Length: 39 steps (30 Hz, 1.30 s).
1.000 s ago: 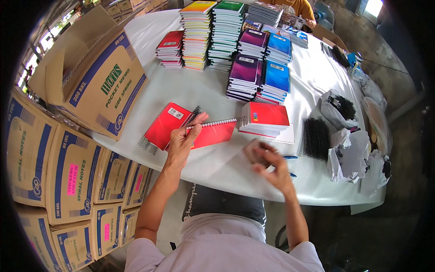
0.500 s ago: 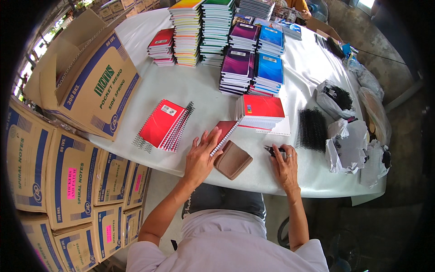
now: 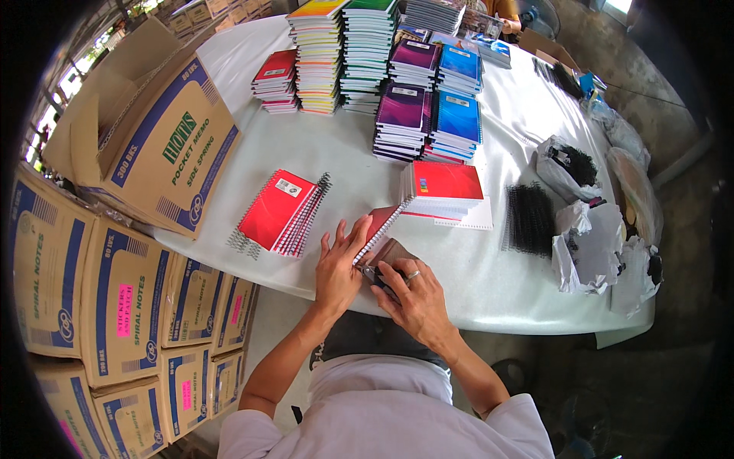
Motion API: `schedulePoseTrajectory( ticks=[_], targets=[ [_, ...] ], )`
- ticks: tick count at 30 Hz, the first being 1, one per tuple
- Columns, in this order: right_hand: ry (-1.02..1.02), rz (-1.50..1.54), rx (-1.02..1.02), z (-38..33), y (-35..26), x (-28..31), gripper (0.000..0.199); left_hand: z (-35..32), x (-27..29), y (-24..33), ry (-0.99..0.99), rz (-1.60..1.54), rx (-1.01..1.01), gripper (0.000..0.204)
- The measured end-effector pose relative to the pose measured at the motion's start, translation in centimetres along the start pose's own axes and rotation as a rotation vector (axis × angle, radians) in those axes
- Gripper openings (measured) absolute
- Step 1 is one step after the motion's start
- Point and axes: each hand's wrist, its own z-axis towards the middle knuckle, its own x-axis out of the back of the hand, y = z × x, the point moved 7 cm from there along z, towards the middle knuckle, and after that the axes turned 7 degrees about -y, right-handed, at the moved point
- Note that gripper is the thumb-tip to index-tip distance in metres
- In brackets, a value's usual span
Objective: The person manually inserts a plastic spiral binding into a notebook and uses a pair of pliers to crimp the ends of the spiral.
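The red spiral notebook [image 3: 379, 220] stands tilted in front of me, its coil edge turned to my right and its long axis slanting from the near end close to my body up and away to the right. My left hand [image 3: 340, 268] is the nearer one: it grips the notebook from the left, by its near end. My right hand [image 3: 419, 302] is closed around small black-handled pliers [image 3: 371, 273], coming in from the right and below, their tips at the near end of the white coil; whether they touch the wire I cannot tell. Just beside, partly under my right fingers, a brown pad [image 3: 395, 252] lies on the white surface [image 3: 325, 149]. Beyond the notebook's far end sits a stack of red notebooks [image 3: 451, 183]; left of my left hand lies a fanned pile of red notebooks [image 3: 277, 213].
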Motion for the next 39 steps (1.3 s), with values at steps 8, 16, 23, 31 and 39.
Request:
schedulePoseTrajectory(
  ticks=[8, 16, 23, 31, 39],
  targets=[
    [0.024, -0.063, 0.047, 0.8, -0.5, 0.7, 0.043, 0.2, 1.0, 0.3, 0.067, -0.028, 0.046, 0.069],
    [-0.454, 0.958, -0.295, 1.8, 2.9, -1.4, 0.023, 0.2, 3.3, 2.5, 0.106, 0.162, -0.1, 0.073],
    [-0.135, 0.418, -0.239, 0.4, 7.5, 4.3, 0.021, 1.6, 12.7, -2.2, 0.158, 0.41, -0.092, 0.071],
    [-0.269, -0.138, -0.098, -0.6, 11.4, 5.0, 0.032, 0.4, 13.2, -6.7, -0.311, 0.343, -0.001, 0.091],
    [-0.5, -0.272, 0.151, 11.5, 14.3, 0.5, 0.044, 0.3, -2.8, 5.3, -0.437, 0.143, -0.524, 0.056]
  ],
)
